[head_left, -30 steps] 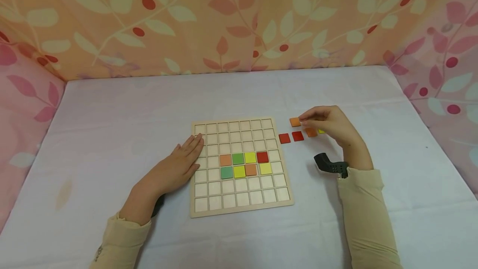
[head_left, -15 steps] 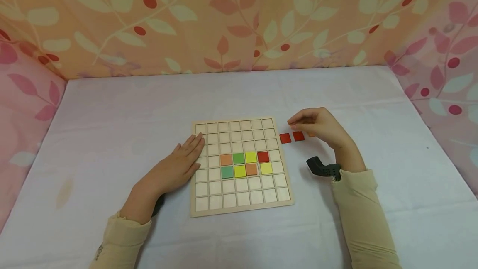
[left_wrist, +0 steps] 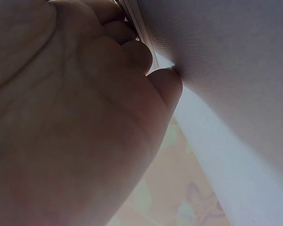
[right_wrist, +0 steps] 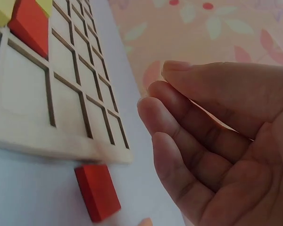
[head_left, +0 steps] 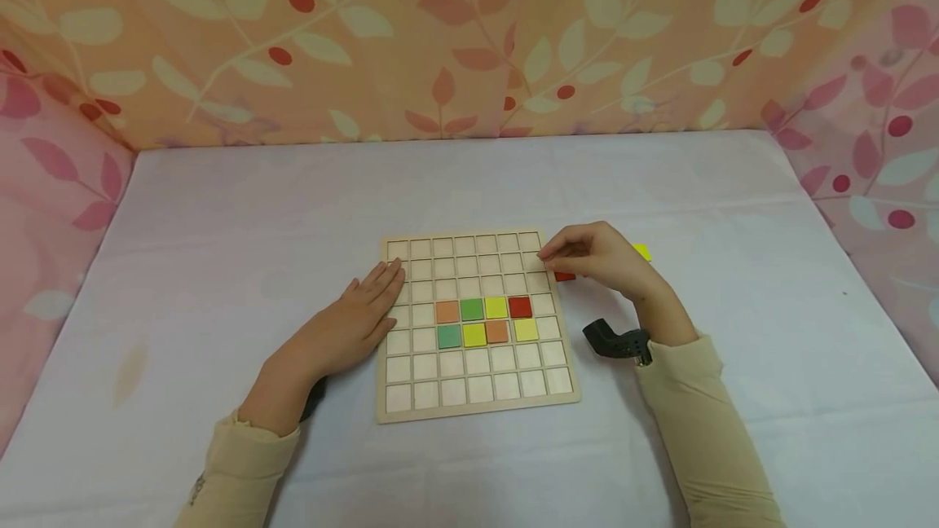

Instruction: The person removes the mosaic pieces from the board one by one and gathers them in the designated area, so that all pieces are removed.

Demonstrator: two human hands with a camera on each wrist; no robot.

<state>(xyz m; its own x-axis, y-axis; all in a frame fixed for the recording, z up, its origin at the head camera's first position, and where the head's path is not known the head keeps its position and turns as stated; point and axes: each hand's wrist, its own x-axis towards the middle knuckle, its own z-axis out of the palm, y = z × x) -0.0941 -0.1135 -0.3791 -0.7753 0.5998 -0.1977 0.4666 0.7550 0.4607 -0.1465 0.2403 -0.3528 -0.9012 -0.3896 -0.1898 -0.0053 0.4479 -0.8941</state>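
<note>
Resting open, the left hand point(head_left: 354, 318) is overlapping the grid board point(head_left: 480, 407), well in from the tabletop's point(head_left: 293, 194) back edge; the right hand point(head_left: 600, 261) is hovering, its grip unclear; dipping low, it could be knocking the loose red tile point(right_wrist: 98, 193) askew.

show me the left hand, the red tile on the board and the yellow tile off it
Left hand point(head_left: 354, 319), head view, back of hand
Red tile point(head_left: 520, 307), head view, top face
Yellow tile point(head_left: 642, 252), head view, visible top part

Counter point(head_left: 257, 206): I see it under white cloth point(head_left: 469, 479).
Wooden board point(head_left: 477, 408): lies flat.
Red tile point(right_wrist: 99, 193): just beside board.
Yellow tile point(head_left: 643, 252): farther right.
</note>
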